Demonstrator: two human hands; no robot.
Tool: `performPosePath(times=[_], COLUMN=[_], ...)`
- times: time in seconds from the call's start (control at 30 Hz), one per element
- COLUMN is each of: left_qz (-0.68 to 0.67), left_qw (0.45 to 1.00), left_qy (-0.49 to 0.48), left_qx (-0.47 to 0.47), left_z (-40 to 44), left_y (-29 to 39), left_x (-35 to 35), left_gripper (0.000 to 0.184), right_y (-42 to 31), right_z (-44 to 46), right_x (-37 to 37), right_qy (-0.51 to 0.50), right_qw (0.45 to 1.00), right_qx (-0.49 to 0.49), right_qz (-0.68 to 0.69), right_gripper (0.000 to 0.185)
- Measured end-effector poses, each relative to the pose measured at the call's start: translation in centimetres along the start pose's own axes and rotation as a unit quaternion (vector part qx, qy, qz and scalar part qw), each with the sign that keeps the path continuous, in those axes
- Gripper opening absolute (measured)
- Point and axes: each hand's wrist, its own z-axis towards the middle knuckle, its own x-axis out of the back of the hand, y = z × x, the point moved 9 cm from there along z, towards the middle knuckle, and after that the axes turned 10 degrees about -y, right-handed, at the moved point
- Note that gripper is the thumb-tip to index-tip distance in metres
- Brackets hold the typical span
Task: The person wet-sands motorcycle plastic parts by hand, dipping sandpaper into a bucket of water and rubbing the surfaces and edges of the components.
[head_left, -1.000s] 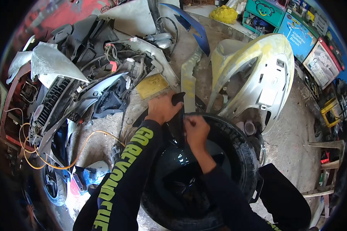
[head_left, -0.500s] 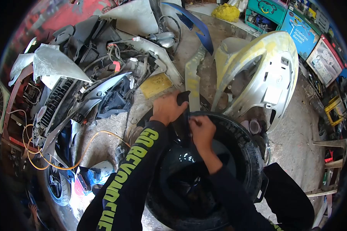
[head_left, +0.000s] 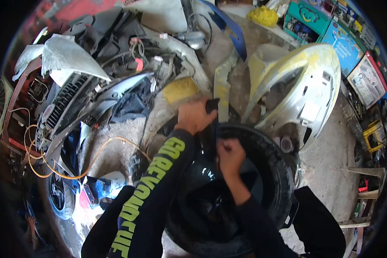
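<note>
My left hand (head_left: 196, 115) is wrapped round the upper end of a dark, narrow plastic panel (head_left: 209, 135), with the thumb over its edge. The panel slants down over a round black tub (head_left: 284, 172) that holds dark, shiny water (head_left: 245, 189). Close against the panel's right side is my right hand (head_left: 231, 155), its fingers curled and pressed together. What those fingers hold, if anything, is hidden. The panel's lower end is hard to make out against the dark water.
A yellow-and-silver motorcycle fairing (head_left: 327, 86) lies right of the tub. Beyond the tub are a yellow sheet (head_left: 180, 90) and a blue trim piece (head_left: 236, 36). Motorcycle parts (head_left: 75, 58) crowd the left, where an orange hose (head_left: 101, 157) crosses the floor.
My right hand has moved down along the panel's side, its fingers still curled. My left hand keeps its hold near the top. The whole view has shifted slightly.
</note>
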Motion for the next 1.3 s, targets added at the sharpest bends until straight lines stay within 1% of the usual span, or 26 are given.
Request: performPosePath(times=[0.07,0.1,0.2,0.23,0.27,0.33,0.37,0.4,0.47,0.5,0.53,0.6,0.67,0.7,0.73,0.8,0.87,0.9,0.93,1.0,1.03,1.1,1.13,1.2,1.27,1.3], left_qz=[-0.008,-0.009,-0.001,0.01,0.01,-0.013,-0.013,-0.013,-0.008,-0.006,-0.006,0.011,-0.02,-0.008,-0.006,0.025,0.01,-0.007,-0.005,-0.008,-0.005,0.023,0.022,0.004,0.004,0.021], left_qw=[1.0,1.0,1.0,1.0,1.0,1.0,1.0,1.0,1.0,1.0,1.0,1.0,0.999,0.999,0.999,0.999,1.0,0.999,0.999,1.0,1.0,0.999,0.999,1.0,1.0,1.0], left_qy=[-0.01,-0.014,0.005,0.013,0.013,-0.014,-0.017,-0.025,-0.018,-0.008,-0.001,-0.015,-0.025,0.033,0.04,0.024,0.017,0.02,0.019,-0.024,-0.017,-0.023,-0.029,-0.03,-0.015,0.009], left_qx=[0.003,0.005,-0.01,-0.015,-0.015,-0.003,-0.003,0.0,0.0,-0.008,-0.015,-0.001,-0.014,-0.029,-0.033,-0.01,-0.02,-0.026,-0.027,-0.005,-0.008,0.006,0.006,0.005,-0.005,-0.013], left_z=[-0.4,-0.4,0.0,-0.2,0.0,0.0,-0.1,-0.3,0.3,0.1,-0.2,0.0,0.1,-0.1,-0.2,-0.4,-0.2,0.0,-0.3,0.1,0.4,0.0,-0.2,0.1,0.1,-0.2], left_y=[0.0,-0.3,0.2,0.2,-0.1,-0.1,-0.1,-0.1,0.0,0.3,0.5,0.2,0.0,0.2,0.5,0.5,0.3,0.2,0.2,0.1,0.3,0.5,0.4,0.3,0.4,0.8], left_x=[-0.8,-1.0,-0.2,-0.2,-0.4,-0.9,-1.1,-1.2,-0.2,-0.2,-0.6,-1.3,-1.0,-0.4,0.0,-0.2,-0.7,-0.7,-0.8,-0.9,-0.2,-0.7,-1.0,-1.0,-0.9,-0.4], left_gripper=[0.058,0.058,0.057,0.057,0.057,0.057,0.057,0.057,0.058,0.058,0.058,0.059,0.058,0.054,0.054,0.054,0.055,0.056,0.056,0.058,0.058,0.058,0.058,0.058,0.058,0.057], right_y=[-0.8,0.7,-1.1,-0.5,-0.1,-1.3,-0.8,-0.5,-0.2,0.0,0.0,-0.5,-0.4,-0.1,-0.1,-0.7,-1.2,-1.0,-0.7,-0.6,-1.2,-1.0,-0.9,-0.8,-1.1,-1.2], right_z=[3.2,3.8,0.2,0.0,0.9,3.7,4.4,3.3,0.2,-0.7,0.1,2.6,2.8,1.8,0.8,0.5,2.9,4.4,3.7,1.7,0.0,1.1,1.6,2.7,1.8,0.4], right_x=[0.1,-0.6,0.4,0.1,-0.2,0.1,-0.1,0.1,0.2,0.0,-0.2,-0.2,0.2,0.2,0.0,0.1,0.2,-0.1,-0.1,0.1,0.4,0.0,0.0,0.0,0.1,0.0], right_qy=[0.057,0.031,0.008,0.002,0.001,0.036,0.037,0.039,0.014,0.0,-0.002,0.036,0.064,0.045,0.027,0.017,0.051,0.062,0.063,0.044,0.026,0.031,0.038,0.049,0.032,0.02], right_qw=[0.997,0.997,0.999,0.997,0.998,0.997,0.995,0.995,0.999,0.998,0.998,0.998,0.996,0.997,0.998,0.998,0.996,0.993,0.993,0.997,0.996,0.997,0.997,0.996,0.996,0.998], right_qx=[0.054,-0.004,0.041,0.007,0.006,0.058,0.037,0.036,0.035,-0.002,-0.003,0.037,0.056,0.057,0.06,0.047,0.076,0.078,0.076,0.066,0.081,0.077,0.062,0.071,0.082,0.056], right_qz=[0.015,0.075,0.019,0.071,0.07,0.024,0.088,0.089,0.035,0.069,0.069,0.036,0.04,0.029,0.02,0.048,0.006,0.062,0.063,-0.012,0.01,0.012,0.013,0.035,0.013,0.025], right_gripper=[0.011,0.011,0.007,0.007,0.007,0.008,0.008,0.008,0.007,0.007,0.007,0.008,0.006,0.006,0.005,0.004,0.005,0.006,0.006,0.005,0.006,0.004,0.003,0.004,0.004,0.004])
